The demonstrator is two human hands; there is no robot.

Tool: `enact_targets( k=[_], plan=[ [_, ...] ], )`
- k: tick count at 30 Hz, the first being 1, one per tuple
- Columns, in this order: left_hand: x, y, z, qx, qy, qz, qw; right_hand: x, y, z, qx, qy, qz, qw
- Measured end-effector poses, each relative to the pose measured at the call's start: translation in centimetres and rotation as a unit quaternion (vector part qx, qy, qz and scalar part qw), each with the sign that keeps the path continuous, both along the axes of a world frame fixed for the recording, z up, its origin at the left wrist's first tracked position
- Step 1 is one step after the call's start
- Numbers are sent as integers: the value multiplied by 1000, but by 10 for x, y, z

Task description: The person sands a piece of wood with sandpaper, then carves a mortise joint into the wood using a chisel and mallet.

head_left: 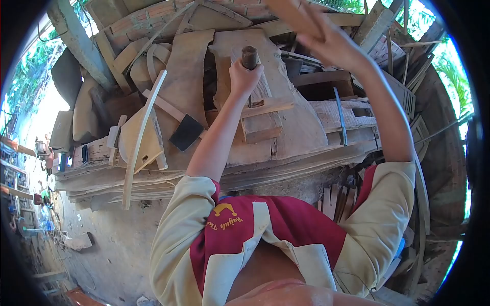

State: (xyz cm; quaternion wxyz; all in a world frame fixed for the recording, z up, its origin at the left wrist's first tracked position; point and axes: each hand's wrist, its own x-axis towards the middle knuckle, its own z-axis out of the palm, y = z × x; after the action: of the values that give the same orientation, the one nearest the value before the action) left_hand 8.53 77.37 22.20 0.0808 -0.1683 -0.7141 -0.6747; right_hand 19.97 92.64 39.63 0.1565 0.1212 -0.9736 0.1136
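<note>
My left hand [244,77] is closed around the brown handle of a chisel [249,57], which stands upright with the handle's top above my fist. Below the fist, its metal shaft meets a short wooden piece [270,106] lying crosswise over a longer wooden block [263,128]. Up at the right, my right hand [332,45] grips a thick wooden bar [302,19], raised high and blurred by motion. The top edge of the view cuts off part of this bar.
Large wooden slabs [301,127] form the work surface. On them lie a dark square pad [186,133], a long pale strip [143,135] and a blue narrow tool [340,116]. Wood offcuts crowd the back, with a brick wall [145,26] behind.
</note>
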Motion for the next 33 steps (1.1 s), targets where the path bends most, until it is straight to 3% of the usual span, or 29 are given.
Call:
enact_targets(
  k=[1,2,3,7,9,10,11,13,14,15,18,19,21,23,25,27,29,30,31,33],
  plan=[
    [-1,0,-1,3,0,-1,1000,1,-2,-10,12,9,-2,1000],
    [-1,0,-3,6,-1,-1,1000,4,-5,-13,120,-140,6,983],
    [-2,-1,-6,2,-2,-2,1000,4,-3,-8,117,-140,6,983],
    [-5,-2,-5,11,11,-1,1000,11,-2,15,23,-80,85,993],
    [-4,-3,-3,9,7,2,1000,19,-17,20,-155,-47,-55,985],
    [-5,-3,-5,11,16,1,1000,16,-12,5,-64,13,-60,996],
    [-5,-2,-7,12,25,0,1000,18,-13,7,-65,12,-60,996],
    [-3,0,-10,7,19,-11,1000,25,-19,11,35,-300,-68,951],
    [-3,2,-10,6,18,-25,1000,5,21,-9,174,-47,89,980],
    [-2,2,-7,5,20,-27,999,9,16,1,173,-45,86,980],
    [4,3,-4,31,8,-29,999,14,5,15,-88,-23,-41,995],
    [1,3,-4,23,14,-24,999,13,6,5,-87,-24,-43,995],
    [-3,4,-8,13,18,-17,1000,14,3,-6,49,-184,-81,978],
    [-5,5,-12,11,23,-24,999,29,-3,1,89,-236,-25,967],
    [-2,4,-7,19,22,-22,999,26,13,15,69,-141,52,986],
    [0,3,-6,26,17,-23,999,28,14,18,34,-93,40,994],
    [-2,2,-5,40,23,-26,999,29,4,19,-144,-25,-76,986],
    [-3,1,-6,41,22,-26,999,29,4,3,-121,103,-11,987],
    [-4,1,-8,42,15,-31,999,32,2,-6,-121,101,-11,987],
    [-4,1,-15,43,7,-33,999,36,-4,-21,39,-182,-28,982]
  ],
)
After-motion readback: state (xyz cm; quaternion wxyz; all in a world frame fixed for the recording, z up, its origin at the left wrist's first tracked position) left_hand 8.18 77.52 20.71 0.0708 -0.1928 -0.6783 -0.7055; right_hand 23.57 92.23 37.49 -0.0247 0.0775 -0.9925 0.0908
